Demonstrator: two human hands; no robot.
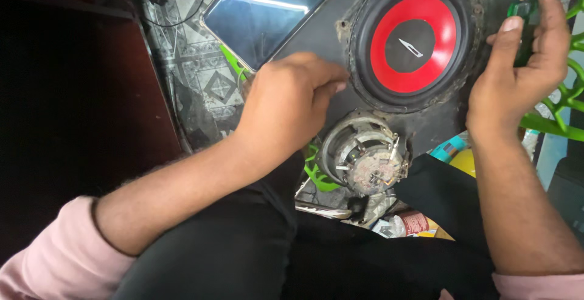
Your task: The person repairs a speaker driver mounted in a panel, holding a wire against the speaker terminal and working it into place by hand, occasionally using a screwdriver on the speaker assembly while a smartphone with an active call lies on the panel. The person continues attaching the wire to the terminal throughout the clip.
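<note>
Speaker panel (322, 32) rests across the lap, red woofer (413, 41) mounted, small driver (365, 154) loose below; left hand (286, 105) presses with curled fingers; right hand (523, 69) grips a green-handled screwdriver (524, 17).

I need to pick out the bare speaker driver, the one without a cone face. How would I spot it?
Find the dark panel with the big red-and-black speaker. Just below that, beside the left hand, sits the bare speaker driver: a grey, dusty metal frame, with no coloured cone.

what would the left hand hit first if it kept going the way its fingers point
Most likely the rubber rim of the red speaker cone. The left hand rests on the dark panel, its bent fingers aimed right toward that rim, with nothing between them, though depth is hard to judge.
</note>
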